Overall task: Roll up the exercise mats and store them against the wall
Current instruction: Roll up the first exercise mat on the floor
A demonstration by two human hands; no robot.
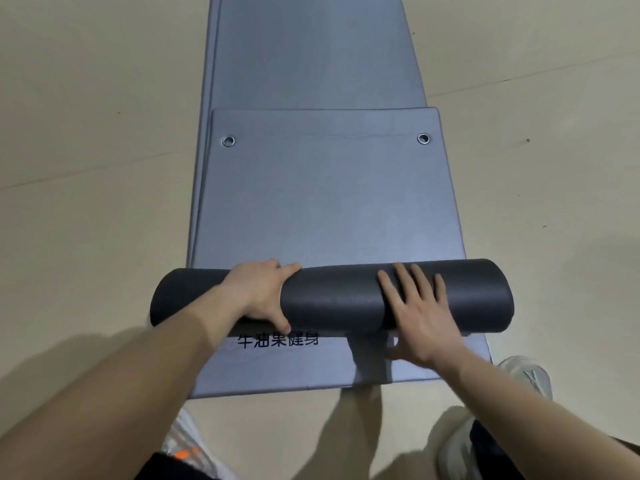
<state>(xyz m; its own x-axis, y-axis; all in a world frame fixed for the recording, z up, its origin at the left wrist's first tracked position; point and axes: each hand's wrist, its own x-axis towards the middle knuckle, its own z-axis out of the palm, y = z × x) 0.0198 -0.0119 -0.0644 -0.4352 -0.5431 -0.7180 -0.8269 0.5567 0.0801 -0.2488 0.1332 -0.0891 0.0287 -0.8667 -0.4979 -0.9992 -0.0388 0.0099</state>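
— So, which step?
— Rolling. The roll (332, 296) lies at 6 o'clock on the mat (325, 188); left hand (258, 292) clasps it, right hand (419, 313) presses flat, fingers spread.
— Next?
— Likely pushing evenly toward 12 o'clock.

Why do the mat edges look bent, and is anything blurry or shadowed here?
Head view: the wide-angle lens splays the flat grey mat and the forearms outward; soft shadows fall near the shoes; the rolled dark mat under the left hand and right hand looks slightly soft; no strong glare.
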